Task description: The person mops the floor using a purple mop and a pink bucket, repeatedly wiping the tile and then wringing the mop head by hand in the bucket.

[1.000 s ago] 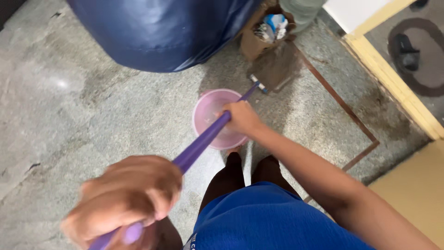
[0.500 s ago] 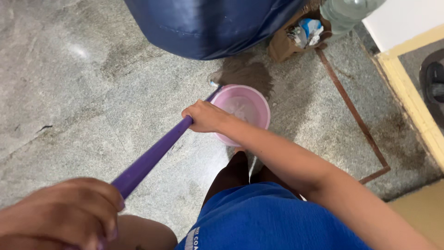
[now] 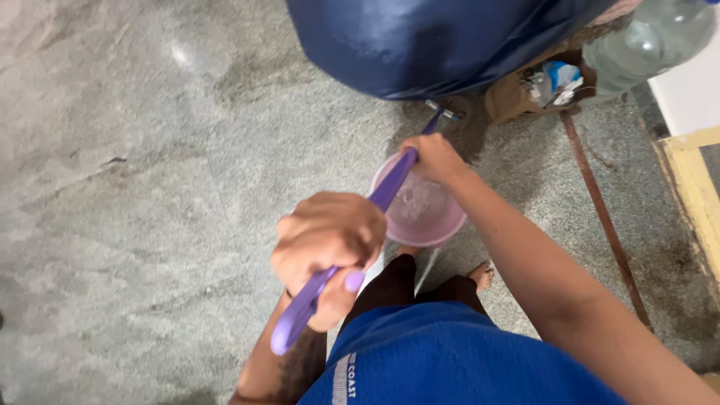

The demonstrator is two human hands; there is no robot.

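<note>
Purple broom handle [image 3: 352, 240] is seen running diagonally from the near left, beside the blue shirt [image 3: 450, 360], up to the far right, where it crosses over a pink basin [image 3: 427, 214] standing on the grey stone floor [image 3: 135, 187]. At the far end of the handle a small metal and blue fitting [image 3: 444, 112] is visible, with the brown bristles [image 3: 469, 131] spread on the floor just beyond the basin. A large dark blue bag [image 3: 442, 41] fills the far side, and the bristles lie just at its lower edge. To the right of the bag a brown paper bag of litter [image 3: 544, 86] is set, with a clear water jug [image 3: 649, 41] behind it. A brown inlaid line [image 3: 600, 210] runs down the floor on the right, and a yellow threshold [image 3: 694, 187] is seen at the right edge. A bare foot [image 3: 480, 276] is placed just near of the basin.

The left hand [image 3: 330, 244] is clenched round the near end of the handle, thumb pressed down. The right hand [image 3: 435, 157] is closed round the handle farther along, directly above the basin's far rim.
</note>
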